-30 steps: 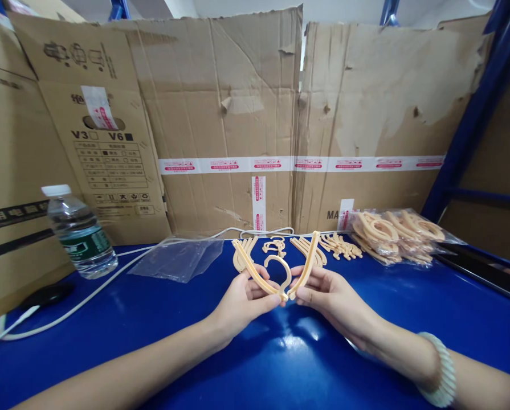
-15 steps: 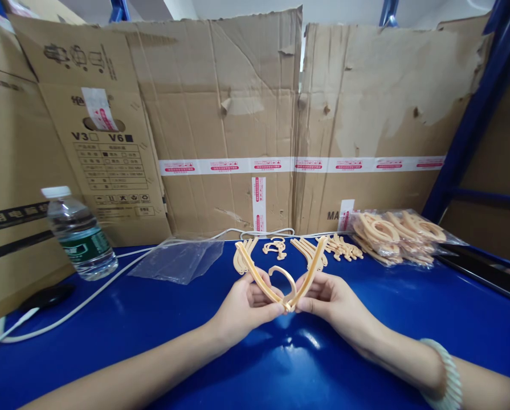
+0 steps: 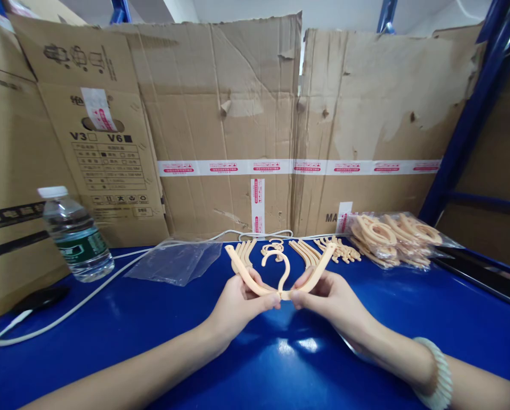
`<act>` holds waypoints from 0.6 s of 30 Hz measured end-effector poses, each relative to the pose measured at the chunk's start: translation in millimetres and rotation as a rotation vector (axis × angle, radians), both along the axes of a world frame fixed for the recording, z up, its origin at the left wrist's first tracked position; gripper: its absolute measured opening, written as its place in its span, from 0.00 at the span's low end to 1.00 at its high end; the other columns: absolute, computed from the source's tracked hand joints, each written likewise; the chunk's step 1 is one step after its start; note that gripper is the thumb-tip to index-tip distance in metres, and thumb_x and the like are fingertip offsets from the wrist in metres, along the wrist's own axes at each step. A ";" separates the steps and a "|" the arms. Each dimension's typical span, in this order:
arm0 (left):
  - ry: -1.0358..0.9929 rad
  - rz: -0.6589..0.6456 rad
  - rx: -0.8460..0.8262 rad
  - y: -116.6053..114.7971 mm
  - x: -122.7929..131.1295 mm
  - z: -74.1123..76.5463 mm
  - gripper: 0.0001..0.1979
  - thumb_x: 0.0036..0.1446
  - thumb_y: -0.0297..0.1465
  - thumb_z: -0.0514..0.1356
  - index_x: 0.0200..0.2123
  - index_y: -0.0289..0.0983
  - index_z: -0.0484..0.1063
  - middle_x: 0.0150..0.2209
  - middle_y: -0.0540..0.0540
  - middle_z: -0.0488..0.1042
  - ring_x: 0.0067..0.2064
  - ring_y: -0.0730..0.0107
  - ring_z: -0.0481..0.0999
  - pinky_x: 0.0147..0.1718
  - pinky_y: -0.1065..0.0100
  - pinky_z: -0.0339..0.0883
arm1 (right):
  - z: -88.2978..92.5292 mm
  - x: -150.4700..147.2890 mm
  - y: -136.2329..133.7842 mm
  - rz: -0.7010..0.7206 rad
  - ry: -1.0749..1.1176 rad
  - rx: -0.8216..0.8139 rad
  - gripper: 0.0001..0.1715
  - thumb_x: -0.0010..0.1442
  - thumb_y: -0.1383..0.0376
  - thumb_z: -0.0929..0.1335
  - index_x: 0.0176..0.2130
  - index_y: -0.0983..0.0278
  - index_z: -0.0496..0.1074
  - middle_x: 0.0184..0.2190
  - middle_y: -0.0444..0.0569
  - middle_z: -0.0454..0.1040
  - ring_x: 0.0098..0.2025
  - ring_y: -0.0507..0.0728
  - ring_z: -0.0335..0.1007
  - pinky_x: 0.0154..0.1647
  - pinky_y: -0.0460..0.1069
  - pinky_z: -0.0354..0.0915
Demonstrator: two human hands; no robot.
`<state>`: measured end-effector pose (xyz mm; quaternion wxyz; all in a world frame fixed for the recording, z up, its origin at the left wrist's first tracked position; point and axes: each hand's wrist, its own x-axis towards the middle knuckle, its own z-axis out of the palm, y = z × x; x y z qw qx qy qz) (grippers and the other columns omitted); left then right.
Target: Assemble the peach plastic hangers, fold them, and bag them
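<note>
Tall brown cardboard panels (image 3: pixel 216 114), crossed by red-and-white printed tape (image 3: pixel 224 166), stand behind a glossy blue table (image 3: pixel 258 364).

In the head view, the only one, two bare hands meet near the middle, just above the table. The left hand (image 3: pixel 244 299) pinches a pale left curved piece (image 3: pixel 246 277) between thumb and fingers, close to its inner end. The right hand (image 3: pixel 334 290) pinches a matching right curved piece (image 3: pixel 322 266) the same way. Each piece's long axis slants up and outward, away from the person, so the pair forms a wide V.

A pale hook (image 3: pixel 287 269) rises between them, its curl opening toward the left. The inner ends come together at the hook's foot, the left thumb a little nearer to that spot than the right; whether the ends are locked together or only touching cannot be told.

Beyond the hands lie a left row of curved pieces (image 3: pixel 247 249), loose hooks (image 3: pixel 272 245), a right row of curved pieces (image 3: pixel 304 251) and a heap of small pieces (image 3: pixel 342 250). Farther right are bagged pieces (image 3: pixel 391 239); to the left, a clear plastic bag (image 3: pixel 178 265) and a water bottle (image 3: pixel 81 245).
</note>
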<state>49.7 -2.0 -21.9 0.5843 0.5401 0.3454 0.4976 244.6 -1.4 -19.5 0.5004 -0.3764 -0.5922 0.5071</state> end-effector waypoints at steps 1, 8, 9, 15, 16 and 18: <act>0.007 0.034 -0.005 2.0 -2.5 2.4 0.21 0.42 0.28 0.73 0.29 0.37 0.60 0.24 0.51 0.79 0.29 0.73 0.80 0.31 0.75 0.70 | 4.0 5.4 4.7 0.020 0.010 0.001 0.17 0.45 0.60 0.79 0.30 0.65 0.72 0.24 0.43 0.76 0.26 0.52 0.72 0.30 0.46 0.68; -0.030 0.138 -0.057 26.8 -30.5 22.5 0.21 0.41 0.32 0.74 0.31 0.35 0.65 0.28 0.49 0.77 0.33 0.71 0.79 0.37 0.72 0.73 | 35.6 60.4 42.3 0.098 -0.263 0.247 0.18 0.46 0.55 0.78 0.30 0.64 0.75 0.26 0.48 0.78 0.30 0.56 0.75 0.35 0.51 0.69; -0.012 0.127 -0.052 30.2 -34.6 24.6 0.20 0.41 0.33 0.74 0.31 0.35 0.66 0.28 0.48 0.77 0.33 0.70 0.79 0.38 0.71 0.73 | 37.7 67.0 46.2 0.083 -0.370 0.311 0.18 0.47 0.54 0.77 0.30 0.64 0.75 0.27 0.48 0.78 0.31 0.57 0.75 0.35 0.51 0.69; 0.199 0.029 0.055 48.7 -59.2 27.7 0.16 0.45 0.34 0.71 0.33 0.35 0.69 0.29 0.47 0.78 0.33 0.69 0.78 0.37 0.69 0.71 | 44.0 92.0 60.1 0.147 -0.837 0.587 0.16 0.56 0.52 0.72 0.31 0.63 0.75 0.32 0.49 0.77 0.35 0.58 0.72 0.33 0.49 0.67; 0.256 0.011 0.083 51.1 -63.1 27.3 0.15 0.45 0.34 0.70 0.32 0.35 0.69 0.29 0.48 0.78 0.33 0.70 0.78 0.36 0.70 0.70 | 44.9 94.1 60.7 0.169 -0.881 0.588 0.15 0.56 0.53 0.72 0.30 0.63 0.75 0.32 0.49 0.76 0.34 0.57 0.71 0.31 0.49 0.66; 0.391 -0.033 0.149 54.4 -69.6 26.6 0.11 0.46 0.32 0.69 0.30 0.34 0.71 0.27 0.49 0.78 0.31 0.71 0.77 0.33 0.71 0.68 | 46.0 96.4 60.7 0.194 -0.948 0.552 0.13 0.55 0.55 0.73 0.29 0.63 0.76 0.29 0.47 0.75 0.31 0.56 0.70 0.30 0.48 0.63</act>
